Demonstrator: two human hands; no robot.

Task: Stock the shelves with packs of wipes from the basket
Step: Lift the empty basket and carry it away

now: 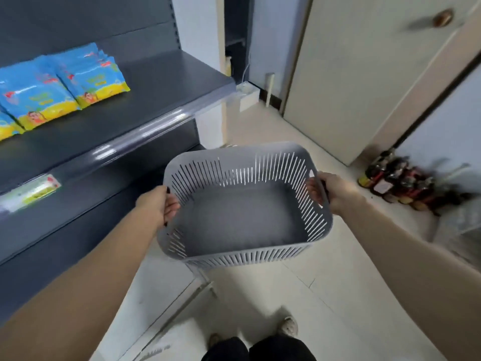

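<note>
Basket [242, 217]: empty, held above floor.
Left hand [158, 201]: gripping rim, 9 o'clock.
Right hand [330, 191]: gripping rim, 3 o'clock.
Wipes [62, 84]: on shelf [161, 82], 10 o'clock.

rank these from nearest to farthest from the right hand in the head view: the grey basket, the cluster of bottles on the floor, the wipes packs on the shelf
1. Grey basket: held by the right hand at its right rim.
2. Cluster of bottles: on the floor, to the right of that hand.
3. Wipes packs: on the shelf, far left, beyond the left hand.
</note>
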